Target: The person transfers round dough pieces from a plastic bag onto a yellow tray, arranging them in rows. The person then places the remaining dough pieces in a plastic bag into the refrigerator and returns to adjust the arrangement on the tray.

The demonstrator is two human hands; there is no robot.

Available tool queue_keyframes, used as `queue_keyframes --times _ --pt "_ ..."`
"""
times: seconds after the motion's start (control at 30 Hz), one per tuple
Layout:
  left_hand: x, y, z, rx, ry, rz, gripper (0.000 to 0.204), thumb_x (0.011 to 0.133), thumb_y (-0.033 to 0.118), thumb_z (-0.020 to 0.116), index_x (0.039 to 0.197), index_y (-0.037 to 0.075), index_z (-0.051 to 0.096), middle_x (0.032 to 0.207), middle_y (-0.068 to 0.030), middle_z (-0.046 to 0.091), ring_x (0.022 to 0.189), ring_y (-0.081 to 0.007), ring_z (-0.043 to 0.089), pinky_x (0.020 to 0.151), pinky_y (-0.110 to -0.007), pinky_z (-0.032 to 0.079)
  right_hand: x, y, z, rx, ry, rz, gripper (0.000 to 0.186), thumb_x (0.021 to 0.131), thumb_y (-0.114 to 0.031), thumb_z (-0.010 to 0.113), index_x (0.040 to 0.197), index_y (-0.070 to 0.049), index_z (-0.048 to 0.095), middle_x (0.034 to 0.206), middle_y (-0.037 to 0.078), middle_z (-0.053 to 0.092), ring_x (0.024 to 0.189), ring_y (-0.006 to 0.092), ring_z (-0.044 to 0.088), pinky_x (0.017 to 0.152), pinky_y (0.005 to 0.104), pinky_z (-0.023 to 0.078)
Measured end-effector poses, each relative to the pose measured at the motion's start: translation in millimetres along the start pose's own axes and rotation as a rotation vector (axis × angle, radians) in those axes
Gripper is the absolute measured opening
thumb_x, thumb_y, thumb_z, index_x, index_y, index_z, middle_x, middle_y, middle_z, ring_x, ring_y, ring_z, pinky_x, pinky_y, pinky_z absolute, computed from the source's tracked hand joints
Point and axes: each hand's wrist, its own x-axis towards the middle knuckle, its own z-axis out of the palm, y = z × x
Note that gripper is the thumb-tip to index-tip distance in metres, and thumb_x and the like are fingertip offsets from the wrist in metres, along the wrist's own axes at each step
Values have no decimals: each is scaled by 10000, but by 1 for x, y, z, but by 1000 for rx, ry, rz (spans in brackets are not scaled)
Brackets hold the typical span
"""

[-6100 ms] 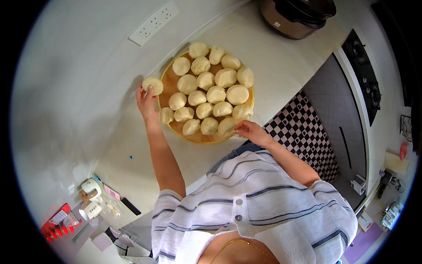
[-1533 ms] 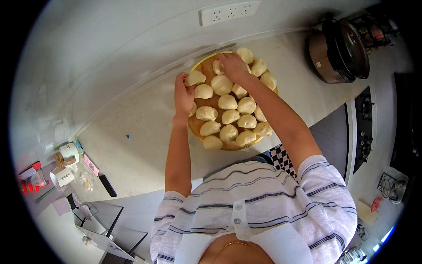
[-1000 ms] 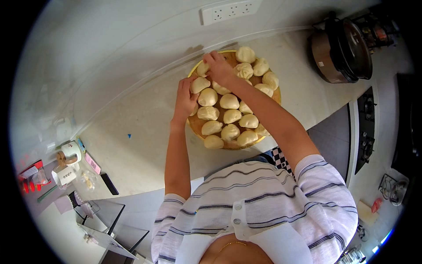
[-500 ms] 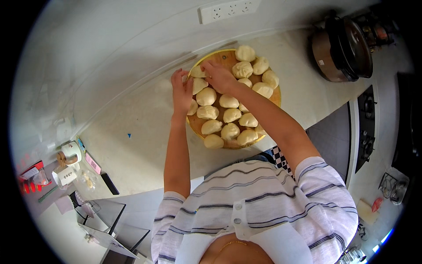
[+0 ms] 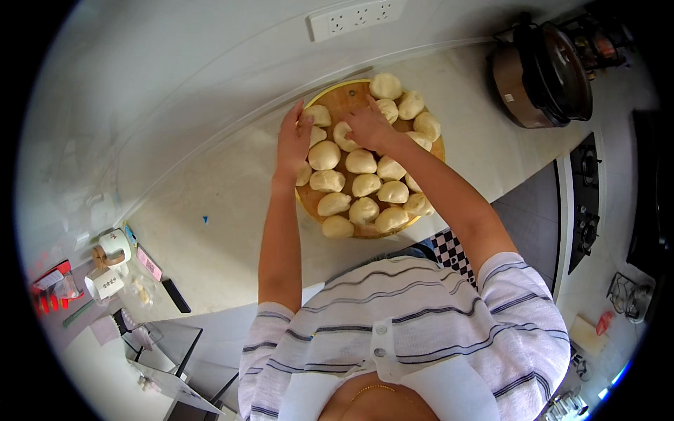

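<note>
Pale dough buns (image 5: 325, 155) lie close together on a round wooden board (image 5: 345, 98) with a yellow rim. My left hand (image 5: 292, 140) is at the board's upper left edge, fingers stretched out and the thumb beside a bun (image 5: 318, 116). Over the upper middle of the board is my right hand (image 5: 372, 128), its fingers apart. The right thumb side touches a bun (image 5: 342, 138), and the fingertips are beside another bun (image 5: 387, 111). The right hand and forearm partly cover several buns.
A brown electric cooker (image 5: 523, 81) stands at the counter's far right, with a gas hob (image 5: 586, 203) beyond. A wall socket strip (image 5: 356, 19) is above the board. On the left are a white cup (image 5: 114, 245), a pink card (image 5: 149, 263) and a black phone-like slab (image 5: 175, 295).
My right hand has moved right, from the bun at the board's upper left to the upper middle. My left hand has stayed at the edge, its fingers straighter. The view has shifted slightly.
</note>
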Motion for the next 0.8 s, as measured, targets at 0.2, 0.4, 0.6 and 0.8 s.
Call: queue_keyframes --times 0.2,0.4,0.6,0.8 --pt "4 -4 5 206 -13 127 364 972 172 581 1323 75 576 1230 -149 525 1111 -289 552 923 -358 489 -7 10 -5 193 124 -103 393 791 -177 722 1166 -142 607 1071 101 611 1136 302 541 1100 483 323" --pt "13 -13 8 331 -21 195 366 941 177 612 1299 98 606 1213 -162 542 1119 -301 547 917 -362 481 -4 17 -12 432 292 -220 409 738 0 705 1111 -125 593 1152 83 572 1101 334 518 925 448 448" --pt "5 -3 14 425 53 226 389 949 225 618 1312 87 601 1321 -193 514 1196 -348 515 999 -405 443 2 3 0 359 204 -129 491 765 -20 683 1228 -120 550 1320 118 501 1235 377 478 1031 471 431" --pt "-4 3 17 500 63 216 426 955 249 611 1346 84 574 1456 -234 420 1321 -401 425 1097 -452 365 -2 13 -13 530 230 -170 528 806 -55 648 1315 -107 517 1344 165 493 1255 378 462 1060 454 412"
